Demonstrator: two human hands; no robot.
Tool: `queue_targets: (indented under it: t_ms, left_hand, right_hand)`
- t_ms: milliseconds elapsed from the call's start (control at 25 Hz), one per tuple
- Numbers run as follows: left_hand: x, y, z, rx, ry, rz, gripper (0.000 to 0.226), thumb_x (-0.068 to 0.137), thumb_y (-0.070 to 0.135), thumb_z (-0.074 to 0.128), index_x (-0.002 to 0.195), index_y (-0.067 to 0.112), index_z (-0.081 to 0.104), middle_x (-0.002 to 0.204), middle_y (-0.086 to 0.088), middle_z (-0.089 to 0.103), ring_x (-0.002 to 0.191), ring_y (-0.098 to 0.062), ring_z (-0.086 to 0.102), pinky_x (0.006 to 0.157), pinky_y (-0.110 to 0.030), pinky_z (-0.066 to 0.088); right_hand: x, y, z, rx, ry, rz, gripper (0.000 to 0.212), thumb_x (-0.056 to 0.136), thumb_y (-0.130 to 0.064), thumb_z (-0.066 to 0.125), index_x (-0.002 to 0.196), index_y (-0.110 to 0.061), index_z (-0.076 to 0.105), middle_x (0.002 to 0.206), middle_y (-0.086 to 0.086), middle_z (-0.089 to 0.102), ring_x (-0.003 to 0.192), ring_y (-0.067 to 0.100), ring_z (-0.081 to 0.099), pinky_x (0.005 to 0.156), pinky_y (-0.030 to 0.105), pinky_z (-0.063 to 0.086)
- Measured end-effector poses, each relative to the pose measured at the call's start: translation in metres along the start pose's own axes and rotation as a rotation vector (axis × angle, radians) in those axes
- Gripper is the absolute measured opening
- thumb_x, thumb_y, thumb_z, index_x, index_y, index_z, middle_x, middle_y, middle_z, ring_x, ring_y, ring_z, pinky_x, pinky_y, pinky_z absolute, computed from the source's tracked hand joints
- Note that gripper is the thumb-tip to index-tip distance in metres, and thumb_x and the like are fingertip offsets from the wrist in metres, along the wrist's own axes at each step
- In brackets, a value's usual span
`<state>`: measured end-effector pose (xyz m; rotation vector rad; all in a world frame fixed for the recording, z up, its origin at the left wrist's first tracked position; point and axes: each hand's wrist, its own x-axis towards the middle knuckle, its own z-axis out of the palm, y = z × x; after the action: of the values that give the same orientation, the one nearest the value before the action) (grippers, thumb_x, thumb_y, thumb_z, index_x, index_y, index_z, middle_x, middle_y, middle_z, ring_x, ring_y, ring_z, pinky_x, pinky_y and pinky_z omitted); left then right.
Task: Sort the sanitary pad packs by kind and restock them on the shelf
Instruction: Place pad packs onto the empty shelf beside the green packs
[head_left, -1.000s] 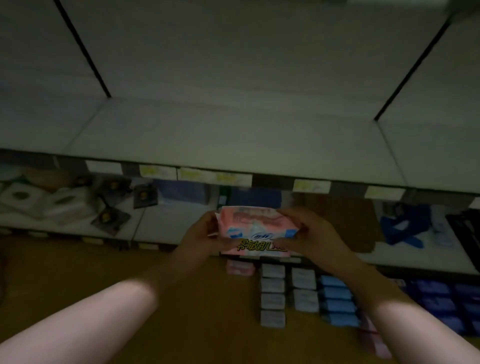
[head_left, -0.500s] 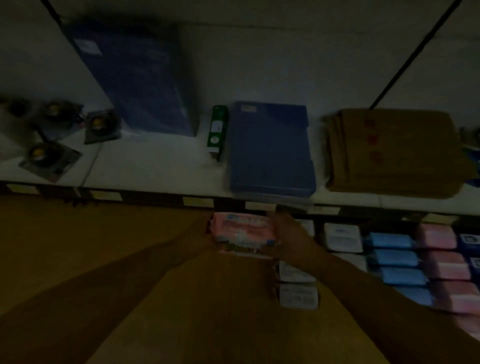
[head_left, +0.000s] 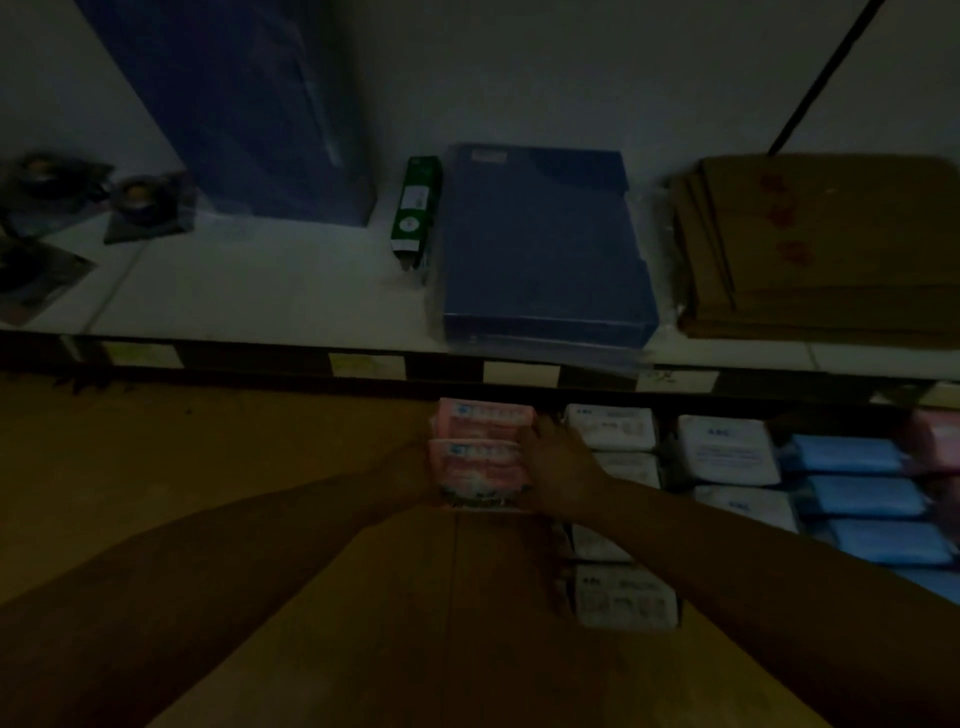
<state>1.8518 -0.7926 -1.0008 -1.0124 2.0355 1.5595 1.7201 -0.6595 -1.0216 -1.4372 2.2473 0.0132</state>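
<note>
Pink pack, held up a second ago, is down at centre frame in front of its twin. Left hand and right hand grip its ends; looks nearly shelved.

The pink pack hides most of the left hand.
</note>
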Motion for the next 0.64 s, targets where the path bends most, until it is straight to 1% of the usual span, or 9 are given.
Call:
queue_targets:
  t_ms: [40,80,160,240,360,400,480,560,640]
  left_hand:
    - [0.003,-0.002,0.002,0.005,0.009,-0.017,0.047,0.087,-0.008,0.054,0.131,-0.004,0.038,0.102,0.001,0.048,0.103,-0.018,0.044,0.076,-0.011,0.047]
    - [0.006,-0.005,0.003,0.026,0.036,-0.026,0.045,0.086,-0.007,0.057,0.128,-0.005,0.041,0.097,0.001,0.048,0.101,-0.019,0.045,0.077,-0.017,0.050]
    - [0.012,-0.013,0.001,0.038,0.064,-0.037,0.046,0.082,-0.008,0.061,0.125,-0.005,0.044,0.106,-0.009,0.055,0.101,-0.023,0.050,0.085,-0.029,0.048]
    - [0.015,-0.016,0.002,0.015,0.049,-0.035,0.044,0.083,-0.007,0.060,0.124,-0.003,0.047,0.106,-0.010,0.057,0.099,-0.021,0.053,0.080,-0.025,0.045]
    - [0.022,-0.014,0.007,-0.071,0.021,-0.014,0.039,0.087,-0.008,0.054,0.125,-0.003,0.048,0.091,0.001,0.054,0.085,-0.013,0.055,0.065,-0.011,0.047]
    - [0.023,-0.014,0.010,-0.107,0.017,-0.011,0.038,0.088,-0.008,0.052,0.126,-0.003,0.047,0.090,0.001,0.053,0.087,-0.015,0.055,0.063,-0.009,0.048]
    - [0.030,-0.016,0.015,-0.122,0.030,-0.009,0.040,0.089,-0.004,0.053,0.128,0.001,0.046,0.106,-0.006,0.056,0.105,-0.025,0.055,0.076,-0.018,0.048]
    - [0.036,-0.020,0.019,-0.108,0.042,-0.006,0.043,0.087,0.001,0.059,0.128,0.004,0.046,0.123,-0.014,0.054,0.116,-0.030,0.052,0.088,-0.029,0.047]
    - [0.039,-0.024,0.020,-0.097,0.054,-0.014,0.044,0.086,0.000,0.060,0.128,0.005,0.046,0.126,-0.018,0.053,0.113,-0.031,0.054,0.083,-0.033,0.051]
  right_hand:
    - [0.003,-0.003,0.006,-0.055,-0.015,0.012,0.079,0.084,-0.040,0.063,0.144,-0.010,0.021,0.146,0.015,0.026,0.132,0.028,0.028,0.110,0.040,0.022]
    - [0.005,-0.007,0.009,-0.111,-0.019,0.013,0.075,0.086,-0.038,0.060,0.143,-0.008,0.022,0.145,0.017,0.026,0.132,0.030,0.029,0.110,0.043,0.022]
    - [0.007,-0.015,0.017,-0.179,-0.015,0.020,0.071,0.088,-0.037,0.056,0.141,-0.005,0.023,0.144,0.021,0.026,0.131,0.034,0.030,0.109,0.045,0.021]
    - [0.008,-0.017,0.022,-0.187,0.016,0.035,0.068,0.089,-0.039,0.054,0.140,-0.004,0.024,0.144,0.021,0.026,0.130,0.035,0.032,0.109,0.046,0.019]
    - [0.008,-0.014,0.029,-0.223,0.016,0.059,0.066,0.092,-0.039,0.049,0.142,-0.004,0.022,0.145,0.022,0.025,0.132,0.034,0.030,0.112,0.049,0.013]
    - [0.007,-0.013,0.029,-0.237,0.006,0.073,0.067,0.093,-0.040,0.047,0.143,-0.004,0.021,0.146,0.021,0.024,0.134,0.033,0.028,0.113,0.050,0.011]
    - [0.007,-0.013,0.030,-0.245,-0.012,0.110,0.072,0.091,-0.045,0.049,0.143,-0.003,0.022,0.145,0.022,0.026,0.132,0.034,0.031,0.114,0.052,0.012]
    - [0.007,-0.011,0.032,-0.257,-0.018,0.108,0.082,0.071,-0.049,0.073,0.127,0.005,0.047,0.124,0.030,0.049,0.111,0.038,0.054,0.104,0.057,0.033]
    - [0.009,-0.006,0.039,-0.241,0.062,0.098,0.079,0.030,-0.045,0.091,0.087,0.004,0.069,0.083,0.025,0.065,0.069,0.036,0.065,0.074,0.054,0.053]
